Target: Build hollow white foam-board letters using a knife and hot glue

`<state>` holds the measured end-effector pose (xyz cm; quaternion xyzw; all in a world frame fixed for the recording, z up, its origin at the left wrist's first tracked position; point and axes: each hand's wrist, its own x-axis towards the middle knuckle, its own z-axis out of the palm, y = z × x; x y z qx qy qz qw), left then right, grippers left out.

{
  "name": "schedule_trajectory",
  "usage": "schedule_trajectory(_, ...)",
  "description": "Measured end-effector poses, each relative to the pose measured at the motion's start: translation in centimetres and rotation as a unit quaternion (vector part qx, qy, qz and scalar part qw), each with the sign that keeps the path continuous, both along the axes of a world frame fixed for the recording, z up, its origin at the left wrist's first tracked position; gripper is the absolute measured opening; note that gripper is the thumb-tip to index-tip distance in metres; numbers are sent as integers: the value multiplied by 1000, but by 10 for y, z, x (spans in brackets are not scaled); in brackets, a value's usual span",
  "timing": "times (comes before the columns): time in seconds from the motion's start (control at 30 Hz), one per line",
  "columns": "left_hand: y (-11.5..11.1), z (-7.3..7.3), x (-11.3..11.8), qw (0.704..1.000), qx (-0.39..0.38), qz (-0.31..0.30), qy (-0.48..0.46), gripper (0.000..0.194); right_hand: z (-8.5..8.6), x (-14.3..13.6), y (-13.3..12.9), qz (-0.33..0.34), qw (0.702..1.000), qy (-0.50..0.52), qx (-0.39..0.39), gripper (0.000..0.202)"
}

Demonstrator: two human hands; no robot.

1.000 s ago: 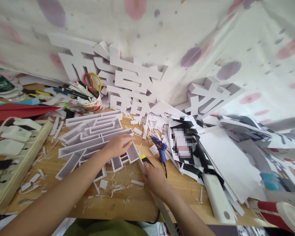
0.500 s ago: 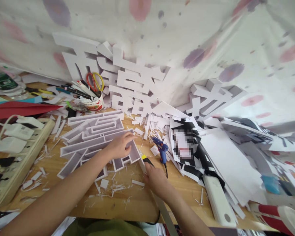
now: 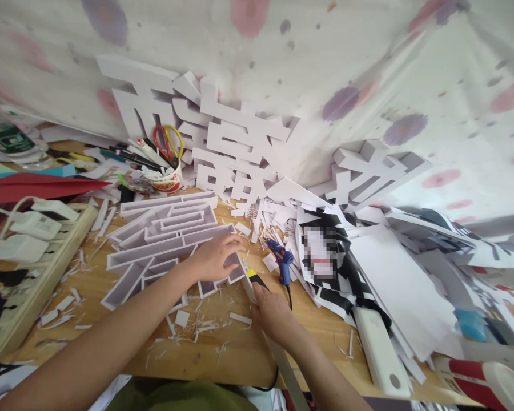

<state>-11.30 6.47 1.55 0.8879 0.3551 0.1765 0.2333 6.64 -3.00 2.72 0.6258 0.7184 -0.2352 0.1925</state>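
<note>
A white board letter shape (image 3: 163, 231) with thin upright walls lies flat on the wooden table. My left hand (image 3: 216, 256) rests over its right end, fingers curved, thumb and fingers apart near the end wall. My right hand (image 3: 274, 313) is closed round a long white strip (image 3: 285, 365), which runs from the shape's lower right corner past the table's front edge. A black tool with a yellow tip (image 3: 256, 278) shows just beyond my right fingers; whether they touch it I cannot tell. A blue glue gun (image 3: 281, 258) lies to the right.
White paper scraps (image 3: 197, 328) litter the table. Finished white letters (image 3: 240, 137) lean on the curtain. A cup (image 3: 169, 178) holds scissors and pens. At left is a power strip (image 3: 72, 251); at right, a white power bank (image 3: 381, 351) and board sheets (image 3: 402, 279).
My left hand has slid a little right and down along the end of the letter shape. The right hand keeps its hold on the strip. The view has shifted slightly.
</note>
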Motion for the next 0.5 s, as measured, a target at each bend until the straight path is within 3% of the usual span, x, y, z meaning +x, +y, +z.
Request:
schedule_trajectory(0.27,5,-3,-7,999,20,24,-24,57,5,-1,-1,-7,1000,9,-8,30)
schedule_trajectory(0.5,7,-9,-7,999,19,24,-44,54,5,0,-1,-8,1000,20,-5,32)
